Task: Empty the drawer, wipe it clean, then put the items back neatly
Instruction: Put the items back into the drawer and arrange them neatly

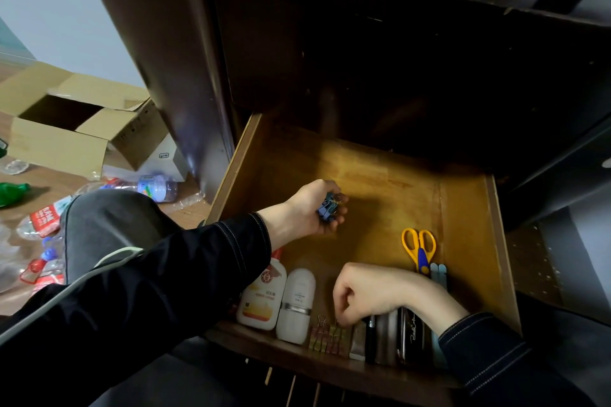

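Note:
The wooden drawer [390, 182] stands pulled open below me. My left hand [307, 211] hovers over its left middle, palm up, cupping several blue binder clips [328, 210]. My right hand [363, 294] is near the front edge, fingers curled down and pinching a binder clip in a row of pink and yellow clips [327, 339]. Along the front lie a white glue bottle [263, 297], a white capsule-shaped container [296, 304], a black pen [370, 340] and a dark case [413, 337]. Yellow-handled scissors [419, 249] lie at the right.
An open cardboard box [76, 129] sits on the floor at the left, with plastic bottles [145, 187] and wrappers scattered around it. The dark desk body [363, 59] overhangs the back of the drawer. My knee [109, 225] is beside the drawer's left wall.

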Action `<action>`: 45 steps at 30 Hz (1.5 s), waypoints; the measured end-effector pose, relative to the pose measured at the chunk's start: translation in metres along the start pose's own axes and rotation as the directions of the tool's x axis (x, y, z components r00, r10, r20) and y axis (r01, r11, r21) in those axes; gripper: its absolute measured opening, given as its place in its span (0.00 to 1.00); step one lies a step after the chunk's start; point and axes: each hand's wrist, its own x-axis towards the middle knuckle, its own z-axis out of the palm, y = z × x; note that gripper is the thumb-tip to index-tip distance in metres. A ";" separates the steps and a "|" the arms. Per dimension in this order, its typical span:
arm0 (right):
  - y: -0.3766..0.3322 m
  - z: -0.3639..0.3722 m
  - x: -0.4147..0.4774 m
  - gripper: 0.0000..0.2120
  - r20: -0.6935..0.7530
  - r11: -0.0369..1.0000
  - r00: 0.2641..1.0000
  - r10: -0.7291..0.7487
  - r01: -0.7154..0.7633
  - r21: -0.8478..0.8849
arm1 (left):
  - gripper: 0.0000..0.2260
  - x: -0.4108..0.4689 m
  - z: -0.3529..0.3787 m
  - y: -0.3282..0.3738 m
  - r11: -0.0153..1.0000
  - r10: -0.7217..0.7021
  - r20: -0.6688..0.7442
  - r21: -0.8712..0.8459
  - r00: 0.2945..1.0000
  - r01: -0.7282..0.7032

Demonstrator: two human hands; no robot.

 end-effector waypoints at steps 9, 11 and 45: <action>0.000 0.004 0.003 0.05 0.010 0.998 1.000 -0.018 0.019 -0.052 | 0.09 -0.001 0.000 0.000 1.000 0.001 -0.007 -0.008 1.000 -0.001; 0.001 0.005 0.005 0.05 0.020 0.998 1.000 -0.015 0.016 -0.063 | 0.09 -0.002 0.000 0.000 1.000 0.002 -0.007 -0.007 1.000 -0.002; 0.018 -0.027 -0.005 0.07 -0.815 0.984 0.554 0.169 -0.052 0.169 | 0.26 -0.019 0.010 0.001 0.995 -0.099 0.307 0.004 0.946 0.103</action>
